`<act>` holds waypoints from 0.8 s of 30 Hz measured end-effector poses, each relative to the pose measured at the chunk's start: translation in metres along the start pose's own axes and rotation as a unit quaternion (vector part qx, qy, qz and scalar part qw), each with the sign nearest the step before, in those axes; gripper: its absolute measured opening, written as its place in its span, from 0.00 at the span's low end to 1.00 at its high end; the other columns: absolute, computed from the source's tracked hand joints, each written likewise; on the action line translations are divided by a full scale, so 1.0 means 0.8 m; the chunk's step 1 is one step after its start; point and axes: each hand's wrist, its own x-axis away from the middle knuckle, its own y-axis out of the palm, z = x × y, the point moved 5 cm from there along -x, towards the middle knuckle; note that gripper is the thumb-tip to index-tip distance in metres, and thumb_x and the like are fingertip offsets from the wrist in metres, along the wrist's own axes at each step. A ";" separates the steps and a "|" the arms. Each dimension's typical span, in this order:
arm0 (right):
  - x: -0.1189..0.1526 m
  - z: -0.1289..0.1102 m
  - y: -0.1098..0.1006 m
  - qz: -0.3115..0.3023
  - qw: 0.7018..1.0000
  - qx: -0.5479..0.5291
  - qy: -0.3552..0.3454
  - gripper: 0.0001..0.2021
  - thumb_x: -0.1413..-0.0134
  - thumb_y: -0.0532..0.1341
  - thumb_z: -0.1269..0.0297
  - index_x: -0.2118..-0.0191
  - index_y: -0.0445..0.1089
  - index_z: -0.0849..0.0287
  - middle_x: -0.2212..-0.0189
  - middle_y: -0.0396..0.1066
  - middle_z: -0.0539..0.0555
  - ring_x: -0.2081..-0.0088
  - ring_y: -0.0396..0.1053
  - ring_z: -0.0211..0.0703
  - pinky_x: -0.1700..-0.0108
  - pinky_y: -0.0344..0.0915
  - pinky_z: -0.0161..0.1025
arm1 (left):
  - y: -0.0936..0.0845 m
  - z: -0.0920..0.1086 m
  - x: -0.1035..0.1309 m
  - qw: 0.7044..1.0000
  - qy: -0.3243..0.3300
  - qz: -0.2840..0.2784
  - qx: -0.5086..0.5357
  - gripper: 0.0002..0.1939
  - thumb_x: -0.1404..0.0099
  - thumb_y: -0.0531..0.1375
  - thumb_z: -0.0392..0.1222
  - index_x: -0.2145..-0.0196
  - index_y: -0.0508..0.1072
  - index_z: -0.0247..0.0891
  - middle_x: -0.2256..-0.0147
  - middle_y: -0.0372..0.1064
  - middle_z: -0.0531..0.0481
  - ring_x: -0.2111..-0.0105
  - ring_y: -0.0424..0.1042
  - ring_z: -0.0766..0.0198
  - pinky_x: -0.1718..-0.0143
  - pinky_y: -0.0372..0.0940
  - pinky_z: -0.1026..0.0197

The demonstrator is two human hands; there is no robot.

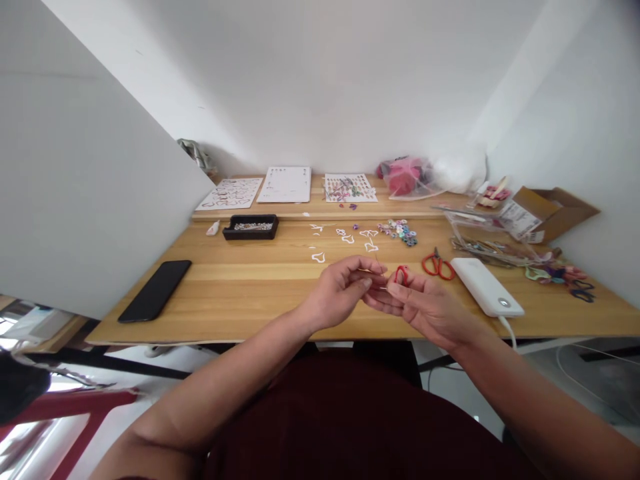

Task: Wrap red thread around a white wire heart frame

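My left hand and my right hand meet above the front middle of the wooden table. The left thumb and fingers pinch a thin strand or wire too small to make out. A small red looped piece is held between the thumb and fingers of my right hand. Just right of it on the table lie red-handled scissors. White cut-out outlines and a pile of coloured beads or spools sit beyond my hands.
A black phone lies at the left, with a black tray farther back. At the right are a white power bank with a cable, a plastic case and an open cardboard box. Printed sheets line the back shelf.
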 end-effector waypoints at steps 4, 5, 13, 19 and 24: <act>-0.001 0.001 -0.003 -0.005 1.000 -0.019 -0.013 0.04 0.44 0.68 0.64 0.67 0.74 0.57 0.57 0.78 0.53 0.50 0.75 0.48 0.39 0.64 0.54 | 0.009 -0.003 -0.001 1.000 0.002 0.003 0.016 0.09 0.34 0.59 0.39 0.57 0.70 0.34 0.58 0.72 0.43 0.59 0.75 0.62 0.64 0.71 0.64; -0.001 0.002 -0.004 -0.006 1.000 -0.024 -0.015 0.03 0.44 0.68 0.65 0.67 0.74 0.57 0.58 0.79 0.52 0.51 0.75 0.48 0.40 0.65 0.54 | 0.011 -0.005 -0.001 1.000 -0.004 -0.005 0.019 0.09 0.34 0.59 0.41 0.57 0.70 0.35 0.59 0.72 0.44 0.61 0.75 0.63 0.64 0.72 0.63; 0.000 0.005 -0.005 -0.013 0.998 -0.062 0.017 0.02 0.44 0.67 0.64 0.65 0.76 0.55 0.57 0.79 0.52 0.50 0.75 0.44 0.38 0.63 0.50 | 0.002 -0.015 -0.002 0.997 -0.003 -0.002 -0.080 0.15 0.35 0.61 0.49 0.66 0.71 0.32 0.73 0.67 0.51 0.75 0.64 0.71 0.71 0.61 0.67; 0.001 0.006 -0.010 0.026 0.997 -0.035 0.056 0.07 0.49 0.71 0.64 0.69 0.74 0.58 0.57 0.79 0.55 0.50 0.75 0.49 0.42 0.66 0.50 | -0.010 -0.010 0.000 0.990 -0.013 0.035 -0.139 0.14 0.39 0.64 0.49 0.70 0.74 0.32 0.79 0.62 0.54 0.78 0.56 0.72 0.76 0.52 0.68; 0.000 0.008 -0.015 0.083 0.995 0.008 0.063 0.11 0.55 0.74 0.61 0.72 0.71 0.59 0.61 0.80 0.55 0.52 0.76 0.52 0.53 0.70 0.44 | -0.010 0.003 0.004 0.980 -0.005 0.065 -0.188 0.13 0.39 0.63 0.48 0.71 0.75 0.34 0.82 0.56 0.57 0.81 0.50 0.74 0.79 0.46 0.68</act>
